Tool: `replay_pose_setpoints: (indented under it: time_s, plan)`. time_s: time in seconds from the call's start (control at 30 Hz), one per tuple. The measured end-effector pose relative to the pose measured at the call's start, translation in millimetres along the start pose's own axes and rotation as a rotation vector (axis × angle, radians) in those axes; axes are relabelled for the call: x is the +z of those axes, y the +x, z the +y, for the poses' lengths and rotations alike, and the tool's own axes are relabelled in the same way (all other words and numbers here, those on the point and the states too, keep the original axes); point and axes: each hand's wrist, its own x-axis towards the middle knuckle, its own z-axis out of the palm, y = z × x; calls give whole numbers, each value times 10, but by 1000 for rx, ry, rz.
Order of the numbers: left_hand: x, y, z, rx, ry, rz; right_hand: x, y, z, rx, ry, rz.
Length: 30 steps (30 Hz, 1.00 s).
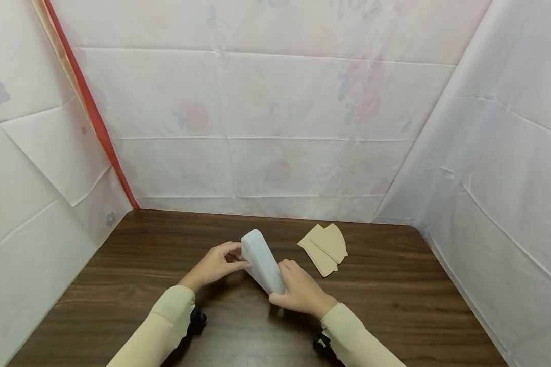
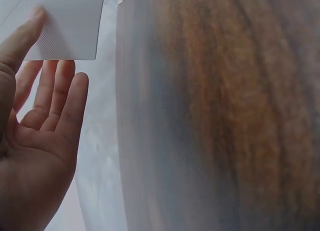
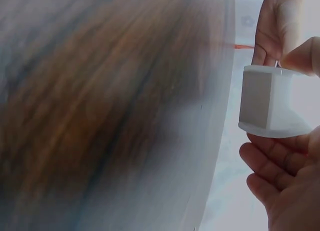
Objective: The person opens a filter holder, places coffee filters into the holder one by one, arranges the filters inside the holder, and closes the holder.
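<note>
While my left hand (image 1: pixel 219 263) is pinching a white wedge-shaped box (image 1: pixel 267 265) by its left side, the thumb lying on a finely ribbed face, my right hand (image 1: pixel 301 291) is grasping its near right end. I am holding the box tilted over the middle of the worktop (image 1: pixel 404 290). To its right, slightly farther off, two beige papers (image 1: pixel 332 243) are overlapping. At the far side, a pale printed cloth (image 1: pixel 280 168) is hanging.
</note>
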Motion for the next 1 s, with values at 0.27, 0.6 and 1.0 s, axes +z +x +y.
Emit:
replay_pose_setpoints:
  time_s: [0.27,0.6,1.0]
  plan:
    - [3,-64,35,-48,-70,-95,-35,-59,104,-29,104,-85]
    - [39,-98,117,-35,-151,-156,-92,-117,206,-62,210,-124]
    - [162,-140,131,0,-179,-129,-116,-196,304,-69,251,-94]
